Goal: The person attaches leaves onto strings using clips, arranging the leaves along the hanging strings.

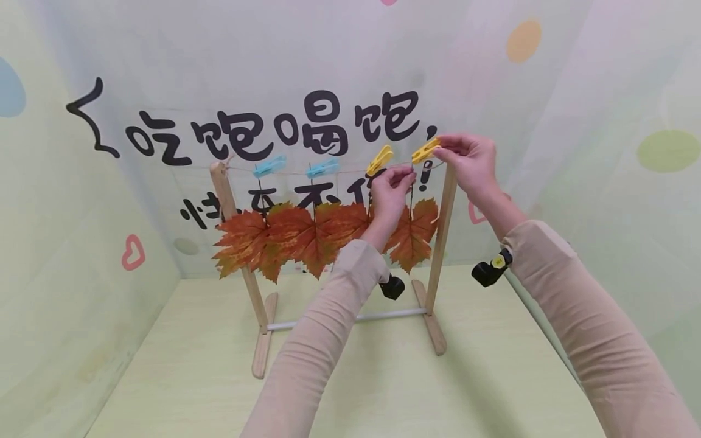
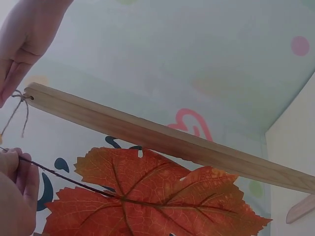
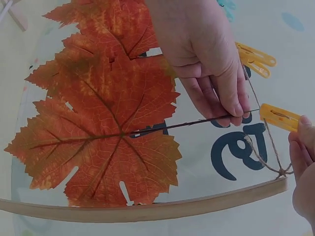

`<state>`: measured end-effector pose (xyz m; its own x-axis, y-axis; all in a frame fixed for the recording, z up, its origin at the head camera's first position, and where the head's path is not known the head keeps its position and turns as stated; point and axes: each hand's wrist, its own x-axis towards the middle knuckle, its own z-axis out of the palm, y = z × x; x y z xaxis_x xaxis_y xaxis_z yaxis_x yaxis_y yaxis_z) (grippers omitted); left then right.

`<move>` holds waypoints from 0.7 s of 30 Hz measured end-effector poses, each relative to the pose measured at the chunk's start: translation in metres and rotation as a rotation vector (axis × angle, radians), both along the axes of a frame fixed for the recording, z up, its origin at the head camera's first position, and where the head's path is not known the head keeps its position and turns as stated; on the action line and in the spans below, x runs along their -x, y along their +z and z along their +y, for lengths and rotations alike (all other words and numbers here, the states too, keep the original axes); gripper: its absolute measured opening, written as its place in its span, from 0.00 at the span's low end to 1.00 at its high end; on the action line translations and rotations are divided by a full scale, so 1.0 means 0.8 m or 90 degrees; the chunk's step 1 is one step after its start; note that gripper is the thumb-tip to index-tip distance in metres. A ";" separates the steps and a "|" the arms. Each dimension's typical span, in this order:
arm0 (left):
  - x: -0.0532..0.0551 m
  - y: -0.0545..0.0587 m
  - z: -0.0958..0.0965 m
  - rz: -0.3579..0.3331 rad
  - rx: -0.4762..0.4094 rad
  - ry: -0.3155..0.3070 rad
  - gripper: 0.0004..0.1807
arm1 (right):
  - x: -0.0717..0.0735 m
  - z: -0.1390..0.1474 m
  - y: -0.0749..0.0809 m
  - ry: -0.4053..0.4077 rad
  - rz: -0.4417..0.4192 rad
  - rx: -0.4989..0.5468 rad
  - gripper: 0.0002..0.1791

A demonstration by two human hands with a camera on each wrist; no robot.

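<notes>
My right hand [image 1: 472, 163] pinches the handle end of a yellow clothespin [image 1: 425, 151], whose tip sits at the string near the right post. Just below it, my left hand [image 1: 390, 198] pinches the thin dark stem [image 3: 192, 122] of an orange-red leaf [image 1: 412, 236]. In the right wrist view the stem's upper end reaches the clothespin's [image 3: 278, 117] tip. Left of this, another yellow clothespin [image 1: 379, 160] and two blue clothespins [image 1: 272, 166] sit along the string [image 1: 296, 174], with more autumn leaves [image 1: 246, 240] hanging below. My left hand partly hides one of those leaves.
The string is tied between two wooden posts [image 1: 441, 243] on wooden feet [image 1: 429, 325], joined low down by a white rod [image 1: 391, 315]. The stand is on a pale table [image 1: 181, 365]. Behind it hangs a printed backdrop [image 1: 350, 48] with black lettering.
</notes>
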<state>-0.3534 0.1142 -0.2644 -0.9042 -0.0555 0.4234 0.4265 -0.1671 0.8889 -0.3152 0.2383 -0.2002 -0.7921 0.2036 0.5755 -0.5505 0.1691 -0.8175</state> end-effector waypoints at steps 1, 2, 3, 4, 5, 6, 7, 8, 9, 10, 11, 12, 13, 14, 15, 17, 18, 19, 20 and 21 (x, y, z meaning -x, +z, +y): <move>0.001 0.000 0.000 0.001 -0.003 -0.001 0.08 | 0.001 0.000 -0.001 0.002 0.000 0.001 0.14; 0.001 0.000 0.000 0.001 -0.006 -0.003 0.09 | 0.002 -0.001 -0.001 0.000 0.002 -0.006 0.14; 0.001 0.000 -0.001 0.000 -0.008 -0.005 0.09 | 0.002 -0.001 -0.002 0.001 0.002 -0.007 0.14; 0.002 0.000 -0.001 -0.001 -0.010 -0.006 0.09 | 0.003 -0.001 -0.003 0.003 0.003 -0.006 0.14; 0.002 0.000 -0.001 -0.003 -0.011 -0.008 0.09 | 0.004 -0.001 -0.004 0.005 0.002 -0.005 0.14; 0.002 0.000 -0.001 -0.005 -0.010 -0.010 0.09 | 0.004 -0.002 -0.004 0.008 0.001 -0.006 0.14; 0.002 0.000 -0.001 -0.005 -0.010 -0.014 0.09 | 0.004 -0.002 -0.005 0.007 0.000 -0.007 0.14; 0.002 0.000 -0.001 -0.006 -0.011 -0.017 0.09 | 0.005 -0.002 -0.006 0.005 -0.002 -0.009 0.14; 0.001 0.001 -0.001 -0.006 -0.011 -0.020 0.09 | 0.005 -0.002 -0.007 0.005 -0.008 -0.005 0.14; 0.001 0.001 -0.001 -0.006 -0.011 -0.022 0.09 | 0.005 -0.002 -0.007 0.005 -0.012 -0.005 0.14; 0.001 0.001 -0.001 -0.007 -0.011 -0.025 0.09 | 0.005 -0.002 -0.008 0.004 -0.018 -0.006 0.15; 0.001 0.001 -0.002 -0.007 -0.009 -0.027 0.09 | 0.004 -0.001 -0.008 0.004 -0.023 -0.005 0.15; 0.001 0.001 -0.002 -0.007 -0.009 -0.029 0.09 | 0.004 -0.001 -0.008 0.004 -0.030 -0.005 0.16; 0.001 0.001 -0.002 -0.007 -0.009 -0.031 0.09 | 0.004 -0.001 -0.008 0.006 -0.037 -0.005 0.16; 0.002 0.001 -0.003 -0.008 -0.006 -0.032 0.08 | 0.003 0.000 -0.008 0.008 -0.044 -0.006 0.17; 0.004 0.001 -0.003 -0.008 0.000 -0.034 0.09 | 0.001 0.000 -0.007 0.008 -0.058 -0.012 0.18; 0.005 0.001 -0.004 -0.007 0.002 -0.035 0.09 | 0.001 0.000 -0.007 0.007 -0.065 -0.014 0.19; 0.006 0.000 -0.004 -0.006 0.004 -0.035 0.09 | 0.000 0.000 -0.007 0.004 -0.071 -0.019 0.19; 0.006 0.000 -0.005 -0.007 0.007 -0.036 0.09 | 0.000 0.000 -0.006 0.001 -0.075 -0.022 0.19; 0.007 0.000 -0.005 -0.008 0.009 -0.036 0.09 | 0.000 0.000 -0.007 -0.002 -0.077 -0.024 0.19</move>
<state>-0.3589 0.1101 -0.2645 -0.9112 0.0026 0.4119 0.4049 -0.1777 0.8969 -0.3150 0.2386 -0.2054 -0.8554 0.1855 0.4836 -0.4483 0.2025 -0.8706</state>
